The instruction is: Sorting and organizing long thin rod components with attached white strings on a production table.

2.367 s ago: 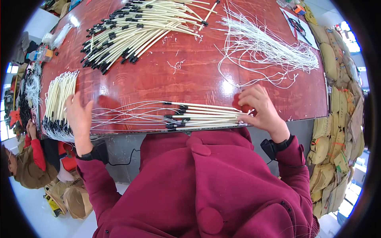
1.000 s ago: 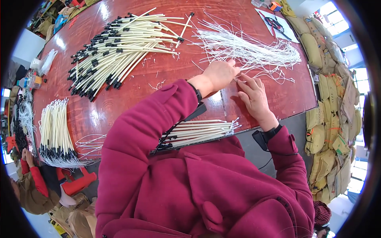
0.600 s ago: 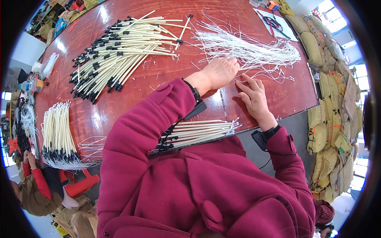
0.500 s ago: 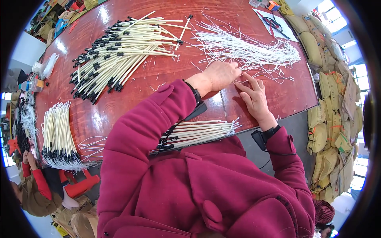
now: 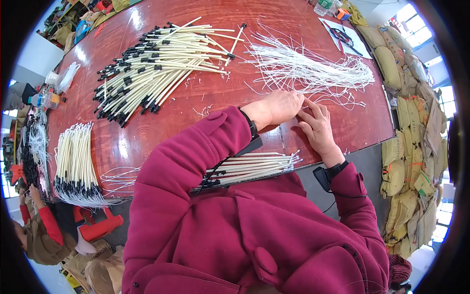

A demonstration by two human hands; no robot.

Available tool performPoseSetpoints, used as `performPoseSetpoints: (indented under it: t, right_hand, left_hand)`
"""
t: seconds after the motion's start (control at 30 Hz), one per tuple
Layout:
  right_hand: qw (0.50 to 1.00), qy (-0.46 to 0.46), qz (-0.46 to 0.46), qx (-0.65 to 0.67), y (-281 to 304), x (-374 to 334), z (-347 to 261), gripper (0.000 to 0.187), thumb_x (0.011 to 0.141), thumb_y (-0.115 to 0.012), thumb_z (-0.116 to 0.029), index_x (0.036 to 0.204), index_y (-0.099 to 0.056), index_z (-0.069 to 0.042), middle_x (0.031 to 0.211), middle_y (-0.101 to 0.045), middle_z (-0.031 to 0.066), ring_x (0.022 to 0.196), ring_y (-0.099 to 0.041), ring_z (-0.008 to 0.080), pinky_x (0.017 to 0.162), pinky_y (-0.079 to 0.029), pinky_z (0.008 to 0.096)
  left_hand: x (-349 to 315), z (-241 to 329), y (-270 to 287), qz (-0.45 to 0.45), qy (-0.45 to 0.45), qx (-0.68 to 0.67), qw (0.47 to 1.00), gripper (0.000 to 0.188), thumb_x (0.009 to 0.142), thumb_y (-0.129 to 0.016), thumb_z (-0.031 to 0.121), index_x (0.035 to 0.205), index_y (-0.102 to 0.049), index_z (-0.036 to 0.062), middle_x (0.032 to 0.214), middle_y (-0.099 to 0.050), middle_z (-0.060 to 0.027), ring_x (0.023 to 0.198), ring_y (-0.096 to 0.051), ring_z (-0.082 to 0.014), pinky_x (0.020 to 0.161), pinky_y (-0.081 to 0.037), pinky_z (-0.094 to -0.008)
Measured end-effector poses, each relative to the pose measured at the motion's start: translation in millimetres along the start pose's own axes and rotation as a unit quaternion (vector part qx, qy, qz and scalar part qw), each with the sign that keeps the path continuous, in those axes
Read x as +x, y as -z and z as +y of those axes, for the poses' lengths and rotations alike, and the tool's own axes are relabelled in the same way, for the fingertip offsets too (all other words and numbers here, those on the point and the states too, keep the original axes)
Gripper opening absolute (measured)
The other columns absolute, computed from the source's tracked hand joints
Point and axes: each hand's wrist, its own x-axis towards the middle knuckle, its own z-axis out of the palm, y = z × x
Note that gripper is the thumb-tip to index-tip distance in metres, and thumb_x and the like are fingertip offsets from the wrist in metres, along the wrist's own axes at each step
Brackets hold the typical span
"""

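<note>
My left hand (image 5: 281, 107) is closed at the near edge of a loose bundle of thin white strings (image 5: 313, 63). Its fingertips pinch something hidden, seemingly a string from that bundle. Just right of it, my right hand (image 5: 319, 131) has its fingers bent but apart, the index tip close to the left fingertips. Below both hands, a row of cream rods (image 5: 259, 164) with black ends and white string tips lies along the table's near edge.
A big pile of cream rods with black fittings (image 5: 156, 68) covers the table's (image 5: 186, 110) far left. A neat bundle of strung rods (image 5: 76, 157) lies nearer, beside loose string loops (image 5: 120, 179). Pliers (image 5: 342, 36) rest on white paper. Sacks (image 5: 411, 142) are stacked at right; another person's hands (image 5: 34, 196) show at left.
The whole scene has shifted slightly right in the picture. My hands stay close together by the string bundle, the right fingers drawn a little closer to the left fingertips.
</note>
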Motion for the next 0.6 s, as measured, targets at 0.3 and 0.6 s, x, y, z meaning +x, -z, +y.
performPoseSetpoints:
  t: [0.3, 0.6]
  right_hand:
    - [1.000, 0.003, -0.008, -0.017, 2, -6, -2, 0.043, 0.095, -0.063, -0.030, 0.135, -0.069, -0.013, 0.156, -0.047, 0.0111, 0.128, -0.047, 0.0341, 0.112, -0.035, 0.0468]
    - [0.997, 0.057, -0.035, -0.026, -2, -4, -57, 0.047, 0.093, -0.066, -0.028, 0.137, -0.066, -0.010, 0.158, -0.044, 0.0116, 0.132, -0.044, 0.0353, 0.114, -0.034, 0.0481]
  left_hand:
    - [-61, -43, 71, 0.154, 0.020, 0.079, 0.985, 0.016, 0.093, -0.062, 0.018, 0.086, -0.068, 0.0047, 0.087, -0.069, -0.0125, 0.081, -0.069, -0.0307, 0.066, -0.055, -0.0426]
    - [-224, -12, 121, 0.206, 0.350, -0.144, 0.902, 0.021, 0.086, -0.075, 0.018, 0.076, -0.069, 0.0003, 0.072, -0.071, -0.0148, 0.068, -0.069, -0.0338, 0.063, -0.052, -0.0423]
